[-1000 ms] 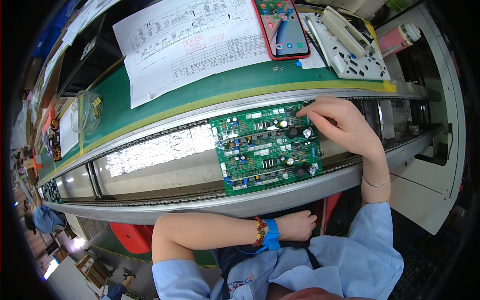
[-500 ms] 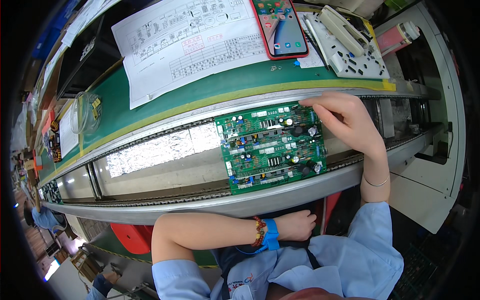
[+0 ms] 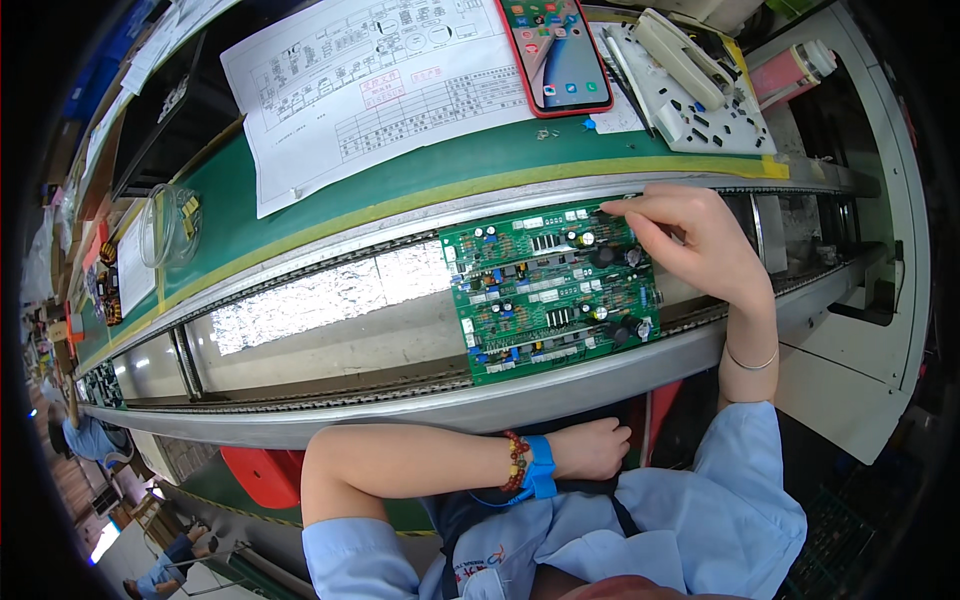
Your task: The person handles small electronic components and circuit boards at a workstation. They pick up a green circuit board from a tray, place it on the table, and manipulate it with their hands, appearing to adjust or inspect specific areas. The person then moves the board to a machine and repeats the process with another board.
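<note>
A green circuit board (image 3: 530, 272), crowded with capacitors, white connectors and other small parts, lies across the two rails of the conveyor. My right hand (image 3: 692, 240) reaches over its far right corner. Its fingers are bent together, fingertips down at the board's far edge; whether a small part sits between them is hidden. Across my lap lies my left forearm, and my left hand (image 3: 592, 448) is closed in a loose fist on the near side of the conveyor, apart from the board. A blue wrist strap (image 3: 541, 468) and a bead bracelet circle that wrist.
Conveyor rails (image 3: 330, 408) run left to right. Beyond them a green bench holds a printed sheet (image 3: 380, 90), a red-edged phone (image 3: 557, 60), a white tray (image 3: 690, 130) with small black parts and a beige stapler-like tool, and a clear round container (image 3: 172, 228). Another person (image 3: 90, 440) is far left.
The circuit board has shifted slightly to the right along the rails. My right hand stays nearly in place at its far edge, and my left hand has not moved.
</note>
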The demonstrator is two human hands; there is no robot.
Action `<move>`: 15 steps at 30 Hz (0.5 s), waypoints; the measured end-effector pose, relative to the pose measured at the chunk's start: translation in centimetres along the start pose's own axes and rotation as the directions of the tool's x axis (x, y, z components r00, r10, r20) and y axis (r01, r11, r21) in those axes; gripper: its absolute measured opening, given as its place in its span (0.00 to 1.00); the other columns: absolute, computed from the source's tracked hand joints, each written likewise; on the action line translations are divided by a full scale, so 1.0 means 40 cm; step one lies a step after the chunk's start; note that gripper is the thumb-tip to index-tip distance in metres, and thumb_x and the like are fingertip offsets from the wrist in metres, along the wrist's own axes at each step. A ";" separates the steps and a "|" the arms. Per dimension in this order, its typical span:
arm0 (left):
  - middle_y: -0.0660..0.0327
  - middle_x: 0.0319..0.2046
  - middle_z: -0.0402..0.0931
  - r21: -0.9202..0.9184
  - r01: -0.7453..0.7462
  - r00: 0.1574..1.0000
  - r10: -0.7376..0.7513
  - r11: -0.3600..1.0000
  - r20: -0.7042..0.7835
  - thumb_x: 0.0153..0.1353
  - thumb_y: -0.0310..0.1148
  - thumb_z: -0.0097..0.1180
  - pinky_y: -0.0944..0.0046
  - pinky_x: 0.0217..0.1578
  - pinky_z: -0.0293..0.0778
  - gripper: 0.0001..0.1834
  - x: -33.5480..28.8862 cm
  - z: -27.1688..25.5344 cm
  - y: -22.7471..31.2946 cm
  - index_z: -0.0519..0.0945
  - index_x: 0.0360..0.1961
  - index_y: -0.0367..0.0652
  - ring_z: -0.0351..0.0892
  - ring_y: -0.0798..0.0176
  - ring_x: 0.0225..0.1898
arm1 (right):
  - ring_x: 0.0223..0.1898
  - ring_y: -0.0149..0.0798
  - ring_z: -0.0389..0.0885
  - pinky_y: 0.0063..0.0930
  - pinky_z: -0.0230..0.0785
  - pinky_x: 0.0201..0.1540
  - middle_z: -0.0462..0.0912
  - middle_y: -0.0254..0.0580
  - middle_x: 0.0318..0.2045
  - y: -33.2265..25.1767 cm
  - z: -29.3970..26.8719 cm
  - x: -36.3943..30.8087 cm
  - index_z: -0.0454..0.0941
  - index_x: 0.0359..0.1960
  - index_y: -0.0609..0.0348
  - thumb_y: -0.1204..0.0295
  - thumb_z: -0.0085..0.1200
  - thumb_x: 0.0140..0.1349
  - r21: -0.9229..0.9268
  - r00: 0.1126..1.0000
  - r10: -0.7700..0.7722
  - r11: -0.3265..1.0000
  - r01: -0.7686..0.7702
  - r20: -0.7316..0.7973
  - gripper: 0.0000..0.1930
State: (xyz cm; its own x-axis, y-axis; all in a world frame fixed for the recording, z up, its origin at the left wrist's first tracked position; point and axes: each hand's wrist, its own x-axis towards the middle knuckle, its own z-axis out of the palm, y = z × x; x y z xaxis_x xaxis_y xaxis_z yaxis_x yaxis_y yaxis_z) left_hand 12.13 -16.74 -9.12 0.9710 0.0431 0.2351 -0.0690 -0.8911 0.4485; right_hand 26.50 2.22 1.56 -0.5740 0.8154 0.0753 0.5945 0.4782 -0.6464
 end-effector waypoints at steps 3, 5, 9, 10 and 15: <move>0.67 0.24 0.72 0.006 -0.004 1.000 0.004 1.000 -0.004 0.46 0.33 0.53 0.68 0.33 0.63 0.05 -0.003 -0.006 -0.001 0.79 0.19 0.47 0.68 0.64 0.34 | 0.17 0.34 0.69 0.26 0.59 0.21 0.73 0.44 0.17 -0.006 -0.012 -0.001 0.80 0.35 0.66 0.74 0.49 0.55 0.036 0.994 0.084 0.996 -0.081 -0.076 0.10; 0.67 0.24 0.72 0.007 -0.005 1.000 0.005 1.000 -0.013 0.46 0.33 0.53 0.68 0.33 0.63 0.05 -0.001 -0.005 0.000 0.79 0.19 0.47 0.68 0.64 0.33 | 0.16 0.32 0.69 0.25 0.59 0.20 0.74 0.44 0.17 -0.003 -0.021 -0.004 0.80 0.32 0.67 0.74 0.49 0.54 0.046 0.980 0.144 0.989 -0.138 -0.139 0.09; 0.67 0.24 0.72 -0.001 -0.005 1.000 0.005 1.000 -0.031 0.45 0.33 0.53 0.68 0.33 0.63 0.05 -0.004 0.003 -0.001 0.79 0.18 0.46 0.68 0.64 0.33 | 0.15 0.27 0.65 0.23 0.55 0.19 0.70 0.41 0.12 0.010 -0.024 -0.012 0.80 0.31 0.68 0.74 0.50 0.53 0.022 0.950 0.227 0.973 -0.228 -0.215 0.09; 0.67 0.24 0.72 -0.003 -0.003 0.999 0.003 1.000 -0.034 0.45 0.33 0.53 0.68 0.33 0.63 0.05 -0.003 0.003 -0.002 0.79 0.18 0.46 0.68 0.64 0.33 | 0.15 0.28 0.65 0.24 0.56 0.19 0.69 0.42 0.12 0.012 -0.023 -0.012 0.80 0.30 0.68 0.74 0.50 0.52 0.017 0.945 0.243 0.969 -0.246 -0.220 0.10; 0.67 0.24 0.71 0.003 -0.005 0.999 0.005 1.000 -0.035 0.45 0.33 0.53 0.67 0.32 0.63 0.05 -0.006 0.003 -0.004 0.79 0.18 0.47 0.67 0.64 0.33 | 0.14 0.33 0.65 0.28 0.57 0.20 0.69 0.46 0.13 0.016 -0.022 -0.015 0.79 0.27 0.67 0.71 0.50 0.50 -0.046 0.945 0.277 0.956 -0.289 -0.176 0.10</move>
State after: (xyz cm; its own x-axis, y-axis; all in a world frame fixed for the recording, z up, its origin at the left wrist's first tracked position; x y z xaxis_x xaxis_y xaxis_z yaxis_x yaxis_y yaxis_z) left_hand 11.93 -16.69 -9.36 0.9620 0.0543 0.2677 -0.0733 -0.8928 0.4444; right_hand 27.71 2.32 1.76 -0.2785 0.9601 0.0254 0.7606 0.2366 -0.6046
